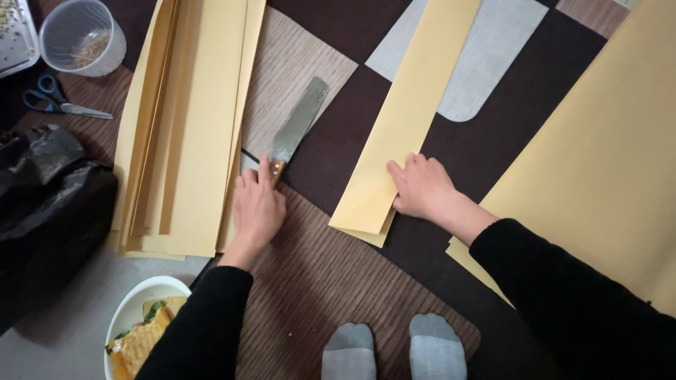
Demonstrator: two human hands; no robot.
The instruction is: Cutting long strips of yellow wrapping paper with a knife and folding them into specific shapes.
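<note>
My left hand point(257, 204) is closed round the wooden handle of the knife point(299, 121), its long flat blade lying on the floor mat point(317, 281) and pointing away from me, just beside the stack of yellow paper strips point(186, 127). My right hand point(422, 186) is pressed flat, fingers spread, on the near end of a folded yellow strip point(405, 119) that runs diagonally away.

As I judge it, the danger is that bare blade. If the left hand slides forward off the short handle, the fingers meet steel. The folded strip could also skid on the smooth mat if the right palm eases off, spoiling the crease line. My socked feet point(394, 348) sit close below, so a dropped knife would land near them.

Both arms reach out from black sleeves, wrists low, hands well apart. A large yellow sheet point(605, 155) lies to the right; scissors point(60, 98), a plastic cup point(81, 35) and a bowl of food point(141, 331) sit to the left.
</note>
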